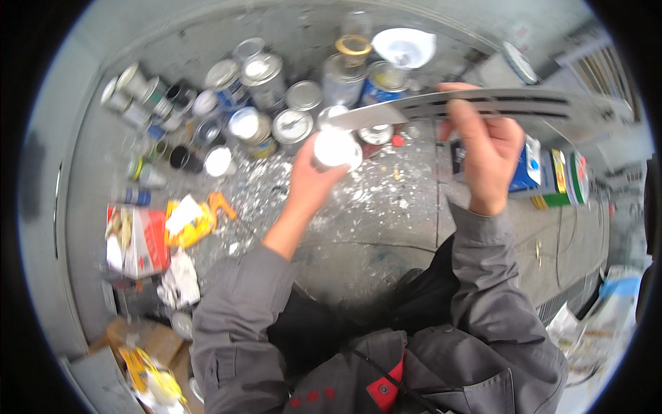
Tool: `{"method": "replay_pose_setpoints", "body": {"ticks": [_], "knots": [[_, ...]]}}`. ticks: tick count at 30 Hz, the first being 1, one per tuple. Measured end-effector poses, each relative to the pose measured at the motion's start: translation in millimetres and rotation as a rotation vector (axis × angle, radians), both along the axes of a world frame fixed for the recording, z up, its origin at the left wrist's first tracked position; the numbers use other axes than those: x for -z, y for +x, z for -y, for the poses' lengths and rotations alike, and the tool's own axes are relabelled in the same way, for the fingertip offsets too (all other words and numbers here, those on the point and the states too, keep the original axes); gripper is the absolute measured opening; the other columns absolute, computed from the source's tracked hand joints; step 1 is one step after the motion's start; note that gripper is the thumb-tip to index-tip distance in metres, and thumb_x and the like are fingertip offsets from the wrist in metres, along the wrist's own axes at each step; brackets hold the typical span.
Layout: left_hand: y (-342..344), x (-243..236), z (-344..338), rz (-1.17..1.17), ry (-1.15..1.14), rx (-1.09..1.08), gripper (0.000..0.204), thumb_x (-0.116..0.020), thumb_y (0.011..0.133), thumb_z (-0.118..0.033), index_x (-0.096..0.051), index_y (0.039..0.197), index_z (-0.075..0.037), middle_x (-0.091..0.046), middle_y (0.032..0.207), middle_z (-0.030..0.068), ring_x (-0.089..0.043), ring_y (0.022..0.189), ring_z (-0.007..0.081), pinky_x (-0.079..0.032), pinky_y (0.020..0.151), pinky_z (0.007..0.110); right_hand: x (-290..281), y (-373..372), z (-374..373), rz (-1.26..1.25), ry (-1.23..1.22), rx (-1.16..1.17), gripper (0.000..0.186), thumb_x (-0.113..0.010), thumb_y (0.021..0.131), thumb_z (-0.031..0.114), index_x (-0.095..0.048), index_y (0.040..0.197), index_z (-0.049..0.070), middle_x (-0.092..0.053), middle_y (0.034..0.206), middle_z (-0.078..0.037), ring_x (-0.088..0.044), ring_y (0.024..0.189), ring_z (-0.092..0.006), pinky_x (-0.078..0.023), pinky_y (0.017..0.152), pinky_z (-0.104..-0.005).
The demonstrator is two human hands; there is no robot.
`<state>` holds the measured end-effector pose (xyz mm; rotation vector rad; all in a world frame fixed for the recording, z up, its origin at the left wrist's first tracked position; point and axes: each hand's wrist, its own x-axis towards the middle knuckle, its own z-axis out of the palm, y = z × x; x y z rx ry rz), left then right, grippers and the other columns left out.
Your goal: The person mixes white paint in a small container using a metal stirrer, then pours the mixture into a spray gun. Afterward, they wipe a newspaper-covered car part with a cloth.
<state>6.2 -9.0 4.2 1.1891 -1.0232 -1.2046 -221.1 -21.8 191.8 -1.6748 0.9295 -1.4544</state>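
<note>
My left hand (pixel 308 185) is closed round a small round container (pixel 336 150) whose top shows bright white. Glare hides whether that white is paint or a lid. In my right hand (pixel 487 148) is a long, slotted metal strip (pixel 507 103), gripped between thumb and fingers. Its plain, pointed end (pixel 372 117) reaches left, just above and behind the container. Right behind the container stand a silver-lidded can (pixel 292 126) and a can with a dark red side (pixel 376 134). A small red cap (pixel 398 141) lies to their right.
Several paint cans (pixel 263 72) and cups crowd the back and left of the paint-spattered surface (pixel 269 196). A white bowl (pixel 405 48) sits at the back. On the left are a red-and-white box (pixel 138 241) and a yellow package (pixel 192 224). Rectangular tins (pixel 552 176) stand at right.
</note>
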Motion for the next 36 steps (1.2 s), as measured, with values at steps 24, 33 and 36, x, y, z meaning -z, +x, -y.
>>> {"method": "replay_pose_setpoints", "body": {"ticks": [24, 33, 36], "knots": [[-67.4, -20.0, -33.4, -0.225, 0.219, 0.34, 0.086, -0.075, 0.08, 0.012, -0.041, 0.157, -0.005, -0.057, 0.143, 0.008, -0.057, 0.131, 0.0222, -0.046, 0.113, 0.038, 134.8, -432.6, 62.6, -1.064, 0.66, 1.278, 0.103, -0.077, 0.081, 0.068, -0.04, 0.16, 0.014, -0.044, 0.156, -0.027, -0.049, 0.14, -0.0463, -0.044, 0.104, -0.0636], [-105.5, -35.5, -53.3, -0.249, 0.249, 0.324, 0.079, -0.075, 0.081, 0.012, -0.044, 0.152, -0.004, -0.058, 0.139, 0.0065, -0.058, 0.128, 0.0194, -0.046, 0.111, 0.036, 167.6, -461.9, 76.1, -1.152, 0.897, 1.141, 0.087, -0.082, 0.077, 0.062, -0.049, 0.153, 0.033, -0.051, 0.14, -0.024, -0.054, 0.13, -0.0457, -0.047, 0.102, -0.0632], [-119.0, -34.4, -50.6, -0.175, 0.305, 0.325, 0.081, -0.077, 0.08, 0.011, -0.043, 0.153, -0.003, -0.059, 0.14, 0.0074, -0.058, 0.129, 0.0196, -0.046, 0.111, 0.036, 118.9, -460.5, 47.5, -1.258, 0.889, 0.995, 0.086, -0.084, 0.075, 0.062, -0.054, 0.152, 0.036, -0.054, 0.144, -0.024, -0.054, 0.133, -0.0453, -0.047, 0.105, -0.0602]]}}
